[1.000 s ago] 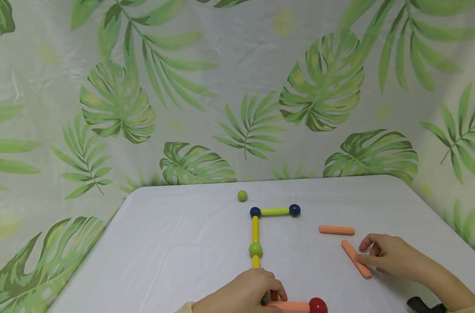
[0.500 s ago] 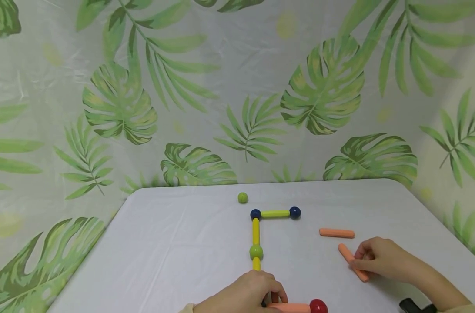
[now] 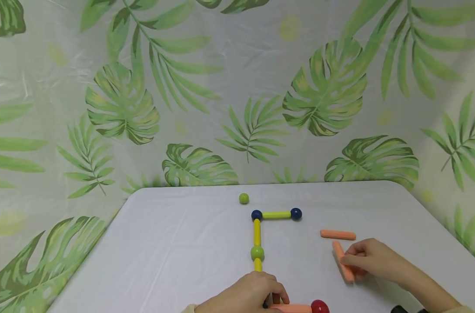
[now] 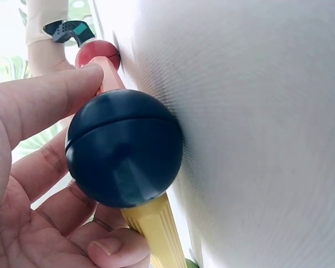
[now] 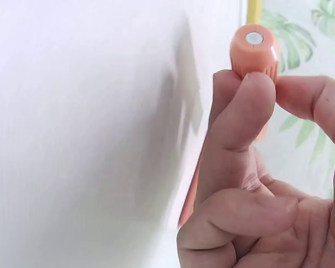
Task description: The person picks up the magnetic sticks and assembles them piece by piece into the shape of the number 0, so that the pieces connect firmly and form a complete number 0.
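My right hand [image 3: 372, 261] pinches an orange magnetic stick [image 3: 338, 251] between thumb and fingers, tilted on the right of the table. In the right wrist view the stick's end [image 5: 254, 51], with a round metal tip, stands clear of the white surface. At the front, my left hand [image 3: 247, 293] grips an orange stick [image 3: 294, 308] with its thumb and fingers. That stick joins a red ball [image 3: 320, 306] to a navy ball [image 4: 124, 148]. From the navy ball runs a yellow stick [image 4: 159, 231], partly behind the little finger, to a green ball [image 3: 257, 253].
Beyond the green ball, a yellow stick [image 3: 257, 232] leads to a navy ball [image 3: 256, 215]; a yellow-green stick [image 3: 276, 215] links it to another navy ball [image 3: 296, 214]. A loose green ball [image 3: 243, 198] sits behind. Another orange stick [image 3: 338, 234] lies at right.
My right hand has taken hold of the orange stick, lifted it slightly and moved it left, turning it more upright in the head view. The left hand stays in place.
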### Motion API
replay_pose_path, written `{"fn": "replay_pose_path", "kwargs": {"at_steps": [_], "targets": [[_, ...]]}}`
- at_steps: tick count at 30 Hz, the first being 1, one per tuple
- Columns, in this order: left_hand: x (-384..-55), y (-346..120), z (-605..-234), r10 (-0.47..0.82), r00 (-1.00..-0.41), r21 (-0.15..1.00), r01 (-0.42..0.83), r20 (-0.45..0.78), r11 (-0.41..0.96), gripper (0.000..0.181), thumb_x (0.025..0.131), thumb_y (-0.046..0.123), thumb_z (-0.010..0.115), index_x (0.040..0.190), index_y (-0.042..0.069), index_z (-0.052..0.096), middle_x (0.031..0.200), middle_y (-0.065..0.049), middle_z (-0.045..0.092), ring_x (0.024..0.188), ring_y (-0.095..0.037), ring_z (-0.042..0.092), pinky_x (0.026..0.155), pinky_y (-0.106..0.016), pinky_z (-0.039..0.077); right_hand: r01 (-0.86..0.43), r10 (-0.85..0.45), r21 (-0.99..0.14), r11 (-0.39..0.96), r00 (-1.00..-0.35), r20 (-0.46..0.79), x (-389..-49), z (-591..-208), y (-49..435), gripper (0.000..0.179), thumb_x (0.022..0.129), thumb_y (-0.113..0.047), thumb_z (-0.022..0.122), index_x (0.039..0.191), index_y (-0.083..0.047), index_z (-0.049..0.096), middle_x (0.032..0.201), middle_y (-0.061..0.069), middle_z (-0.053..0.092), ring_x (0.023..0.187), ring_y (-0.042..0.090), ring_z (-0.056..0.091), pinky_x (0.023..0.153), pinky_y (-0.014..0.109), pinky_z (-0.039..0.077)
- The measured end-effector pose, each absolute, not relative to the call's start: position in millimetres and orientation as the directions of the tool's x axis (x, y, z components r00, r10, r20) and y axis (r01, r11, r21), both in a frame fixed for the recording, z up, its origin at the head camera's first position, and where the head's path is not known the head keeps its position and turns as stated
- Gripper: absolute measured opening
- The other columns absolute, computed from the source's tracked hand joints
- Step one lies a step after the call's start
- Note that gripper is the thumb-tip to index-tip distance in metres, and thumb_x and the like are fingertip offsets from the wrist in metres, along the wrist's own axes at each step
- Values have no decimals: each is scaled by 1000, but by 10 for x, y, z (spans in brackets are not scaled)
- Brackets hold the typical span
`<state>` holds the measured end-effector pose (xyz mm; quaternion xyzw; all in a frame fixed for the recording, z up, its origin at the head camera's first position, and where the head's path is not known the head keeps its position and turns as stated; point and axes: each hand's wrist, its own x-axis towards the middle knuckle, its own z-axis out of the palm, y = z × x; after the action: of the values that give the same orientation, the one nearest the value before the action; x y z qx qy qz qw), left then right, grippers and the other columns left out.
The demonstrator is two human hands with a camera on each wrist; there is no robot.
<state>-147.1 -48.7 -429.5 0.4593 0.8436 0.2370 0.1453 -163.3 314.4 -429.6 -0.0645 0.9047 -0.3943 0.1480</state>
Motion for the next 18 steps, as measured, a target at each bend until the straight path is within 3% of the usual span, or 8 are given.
{"fn": "replay_pose_path", "kwargs": {"at_steps": [3,7,12,18], "targets": [[-1466,-486,-4295,841,-540,536,701,-31,470,14,93,11,83,106,15,81,83,16,65,68,13,55,65,-5,47,44,-244,-771,636,-936,-254,-1617,-4280,3072,29,103,-33,70,97,-5,78,75,0,71,70,9,64,64,24,51],[-1457,-488,-4290,836,-547,541,691,-41,479,15,93,9,82,106,15,81,84,16,66,68,13,55,65,-6,48,72,-244,-784,617,-929,-277,-1596,-4277,2969,29,102,-35,71,102,-7,80,74,-3,71,70,10,65,60,22,47],[-1459,-486,-4286,836,-547,531,696,-45,484,14,94,10,82,107,16,81,84,17,66,69,13,55,65,-6,47,89,-258,-803,589,-921,-291,-1562,-4309,2835,28,101,-34,72,96,-8,77,70,-4,71,66,9,64,53,19,37],[-1466,-479,-4286,836,-547,527,697,-49,487,13,95,13,82,107,17,81,83,17,65,68,13,55,64,-6,47,98,-290,-830,549,-909,-299,-1533,-4372,2683,26,101,-33,72,96,-8,76,68,-4,70,62,6,59,51,19,35]]}}
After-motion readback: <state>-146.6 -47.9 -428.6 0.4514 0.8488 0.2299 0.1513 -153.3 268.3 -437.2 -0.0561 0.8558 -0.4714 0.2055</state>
